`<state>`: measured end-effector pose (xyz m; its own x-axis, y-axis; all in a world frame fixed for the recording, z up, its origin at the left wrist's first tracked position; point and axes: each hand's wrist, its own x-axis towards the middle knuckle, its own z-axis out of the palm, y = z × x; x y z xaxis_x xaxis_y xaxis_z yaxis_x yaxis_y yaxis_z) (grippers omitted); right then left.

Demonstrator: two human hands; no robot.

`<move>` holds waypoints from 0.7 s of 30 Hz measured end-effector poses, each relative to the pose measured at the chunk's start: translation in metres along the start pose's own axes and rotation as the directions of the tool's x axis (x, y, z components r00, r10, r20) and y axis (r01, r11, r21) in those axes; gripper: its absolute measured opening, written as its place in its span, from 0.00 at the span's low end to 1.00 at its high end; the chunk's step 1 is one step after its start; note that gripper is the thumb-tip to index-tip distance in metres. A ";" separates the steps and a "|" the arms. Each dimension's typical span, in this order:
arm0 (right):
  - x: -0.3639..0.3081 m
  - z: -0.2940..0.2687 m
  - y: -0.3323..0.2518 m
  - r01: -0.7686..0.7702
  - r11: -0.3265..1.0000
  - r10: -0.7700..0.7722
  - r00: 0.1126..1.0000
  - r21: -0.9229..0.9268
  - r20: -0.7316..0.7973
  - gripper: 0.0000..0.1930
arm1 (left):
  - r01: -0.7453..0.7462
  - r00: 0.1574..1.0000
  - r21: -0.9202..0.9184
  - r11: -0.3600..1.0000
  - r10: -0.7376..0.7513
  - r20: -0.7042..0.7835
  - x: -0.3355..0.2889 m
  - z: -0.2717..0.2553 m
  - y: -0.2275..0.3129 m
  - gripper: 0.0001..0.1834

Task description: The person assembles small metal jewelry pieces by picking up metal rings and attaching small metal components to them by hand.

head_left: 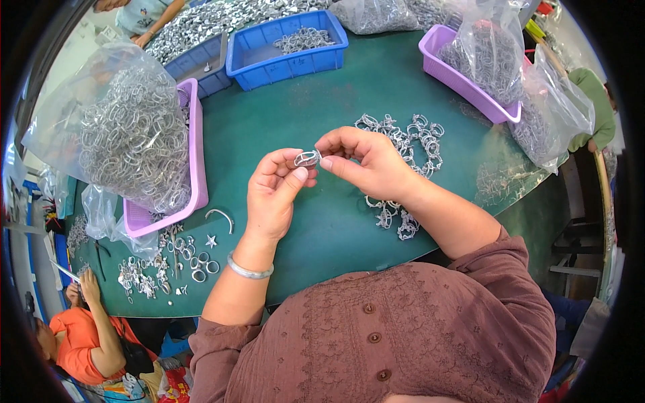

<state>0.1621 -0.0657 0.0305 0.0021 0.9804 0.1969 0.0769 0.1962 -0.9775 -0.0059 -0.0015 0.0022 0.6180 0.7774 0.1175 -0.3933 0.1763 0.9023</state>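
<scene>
Over the green table, my left hand (272, 188) pinches a small silver openwork metal ring (306, 159) between thumb and fingers. My right hand (369, 161) meets it from the right, thumb and forefinger closed at the ring's right edge. Whether a smaller part sits between those fingertips is too small to tell. Beside and partly behind my right hand and forearm lies a loose cluster of silver metal rings (430, 151), some with star-like parts. A metal bangle circles my left wrist.
A lilac basket (196, 161) with a bag of metal rings stands left; another lilac basket (470, 91) is far right. Blue bins (289, 72) stand at the back. Loose rings (201, 262) and a curved metal strip (225, 218) lie lower left. A person in orange (84, 342) sits lower left.
</scene>
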 end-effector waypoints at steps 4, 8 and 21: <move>0.000 0.000 0.002 -0.010 0.999 0.010 1.000 -0.039 0.002 0.11 | -0.045 0.999 0.019 0.999 0.045 0.020 0.000 -0.002 -0.002 0.13; 0.000 0.001 0.009 0.113 0.991 -0.116 0.993 -0.073 -0.033 0.14 | -0.079 0.997 0.030 0.996 0.078 0.016 0.000 0.002 -0.002 0.20; 0.002 0.001 0.010 0.197 0.980 -0.198 0.979 -0.013 -0.044 0.20 | -0.226 0.971 0.111 0.968 0.213 0.111 0.000 0.001 -0.001 0.36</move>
<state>0.1620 -0.0617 0.0211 0.0309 0.9206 0.3893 0.0893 0.3854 -0.9184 -0.0046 -0.0023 0.0019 0.5913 0.7253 0.3525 -0.4442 -0.0719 0.8930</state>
